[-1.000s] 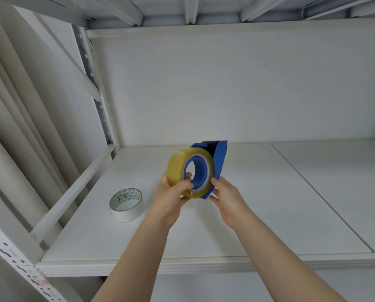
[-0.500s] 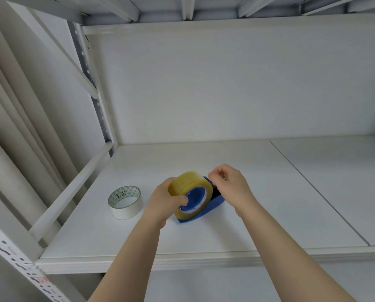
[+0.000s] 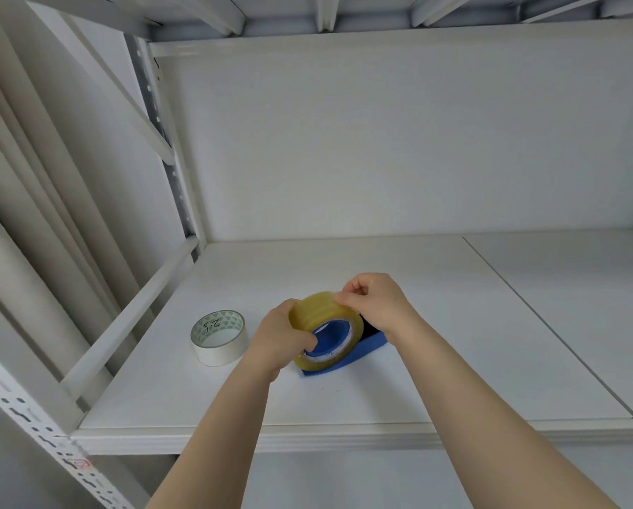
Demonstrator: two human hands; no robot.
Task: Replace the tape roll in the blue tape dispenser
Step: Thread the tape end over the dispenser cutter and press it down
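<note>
while the blue tape dispenser (image 3: 359, 352) rests on the white shelf (image 3: 454, 361), both hands work at the yellowish clear tape roll (image 3: 324, 326) seated on it. the roll stands tilted on its edge around the dispenser's blue hub, its open face turned toward the camera. the left hand (image 3: 280, 341) is closed on the roll from the left side, with the thumb hooked into the blue centre and the fingers wrapped behind the outer band. the right hand (image 3: 375, 304) sits over the top right of the roll, its grip pinched shut, thumb and forefinger pressed together at the roll's upper surface; whether a loose tape end lies between them cannot be told. only the dispenser's lower blue edge and a dark strip behind the roll show, under the right wrist. just to the left, apart from the hands, a white tape roll (image 3: 219, 337) lies flat on the shelf, with a green triangle pattern and handwritten marks inside its core. both forearms reach in from the lower edge.
</note>
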